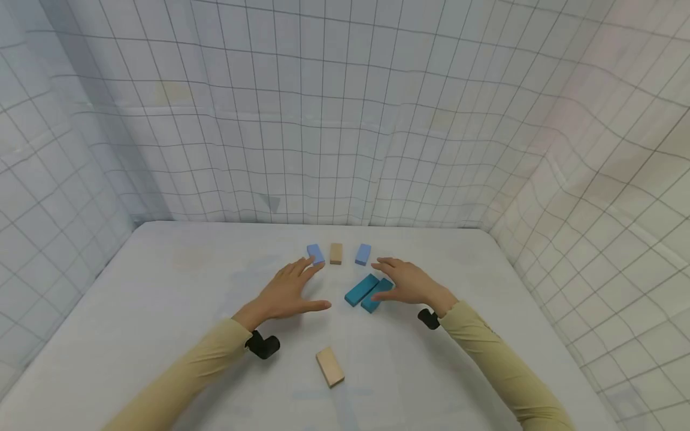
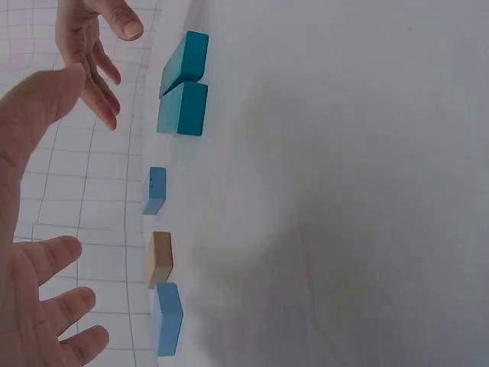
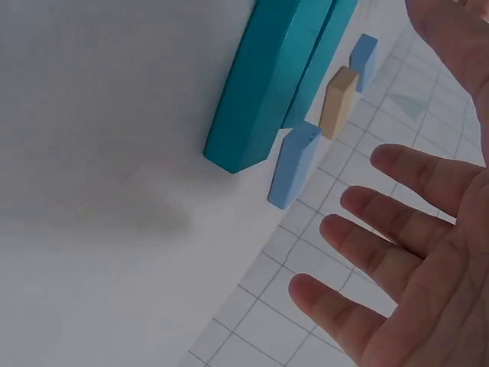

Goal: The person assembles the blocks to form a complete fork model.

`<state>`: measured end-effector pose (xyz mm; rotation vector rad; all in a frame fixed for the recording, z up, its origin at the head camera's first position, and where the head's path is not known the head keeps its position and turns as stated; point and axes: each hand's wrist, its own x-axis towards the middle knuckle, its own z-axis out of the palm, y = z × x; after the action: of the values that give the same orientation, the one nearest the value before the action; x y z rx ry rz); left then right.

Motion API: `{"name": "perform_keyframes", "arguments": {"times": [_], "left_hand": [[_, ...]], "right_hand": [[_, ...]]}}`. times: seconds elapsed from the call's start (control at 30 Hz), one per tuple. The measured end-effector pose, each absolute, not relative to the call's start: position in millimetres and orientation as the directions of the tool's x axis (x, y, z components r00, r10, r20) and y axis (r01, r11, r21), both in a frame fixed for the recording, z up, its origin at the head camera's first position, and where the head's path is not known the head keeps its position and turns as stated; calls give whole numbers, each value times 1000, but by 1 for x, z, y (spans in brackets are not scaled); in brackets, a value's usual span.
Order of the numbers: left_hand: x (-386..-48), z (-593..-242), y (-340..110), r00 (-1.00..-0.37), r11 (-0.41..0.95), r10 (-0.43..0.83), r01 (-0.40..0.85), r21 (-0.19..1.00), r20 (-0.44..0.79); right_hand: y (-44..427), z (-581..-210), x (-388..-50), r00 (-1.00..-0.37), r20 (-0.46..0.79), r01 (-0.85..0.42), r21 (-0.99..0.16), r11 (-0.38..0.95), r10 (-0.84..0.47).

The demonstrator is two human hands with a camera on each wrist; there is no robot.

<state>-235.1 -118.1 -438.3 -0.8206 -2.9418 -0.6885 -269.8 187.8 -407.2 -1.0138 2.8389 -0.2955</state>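
My left hand (image 1: pixel 287 292) hovers over the white table with its fingers spread and holds nothing. Its fingertips overlap a light blue block (image 1: pixel 315 254) in the head view; the left wrist view shows them apart from it. My right hand (image 1: pixel 408 282), also spread and holding nothing, is above two teal blocks that lie side by side, the left teal block (image 1: pixel 361 290) and the right teal block (image 1: pixel 373 301), partly covered by that hand. Behind them lie a wooden block (image 1: pixel 336 254) and another light blue block (image 1: pixel 363 254). Nearer the front rests a second wooden block (image 1: pixel 330 367).
A white tabletop (image 1: pixel 162 287) carries all the blocks. White grid-patterned curtains (image 1: pixel 334 120) enclose the back and both sides. A small black camera (image 1: pixel 263 345) is worn at the left wrist, and another black camera (image 1: pixel 428 319) at the right.
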Motion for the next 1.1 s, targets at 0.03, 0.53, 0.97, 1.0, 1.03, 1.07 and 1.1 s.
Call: {"name": "perform_keyframes", "arguments": {"times": [0.03,0.53,0.97,1.0,1.03,1.07,1.1], "left_hand": [[-237,-439,-115,-863,761,490,492,423,123],[-257,-456,-60,-840,703,540,483,522,51],[-265,-465,-43,-868,708,492,443,550,65],[-265,-465,-42,-872,709,485,438,553,67],[-265,-466,-40,-875,710,480,434,555,70],[-266,-467,-39,-877,710,475,431,557,74],[-266,-467,-37,-879,710,471,429,558,76]], "right_hand": [[188,-409,-270,-780,-54,-598,-229,768,-624],[194,-439,-272,-821,-143,-496,-299,815,-552],[198,-444,-268,-823,-83,-522,-278,806,-562],[199,-444,-267,-821,-77,-529,-270,804,-566],[199,-444,-266,-819,-70,-535,-264,802,-570],[200,-444,-264,-817,-62,-541,-262,799,-574],[200,-444,-262,-815,-55,-547,-258,797,-577]]}}
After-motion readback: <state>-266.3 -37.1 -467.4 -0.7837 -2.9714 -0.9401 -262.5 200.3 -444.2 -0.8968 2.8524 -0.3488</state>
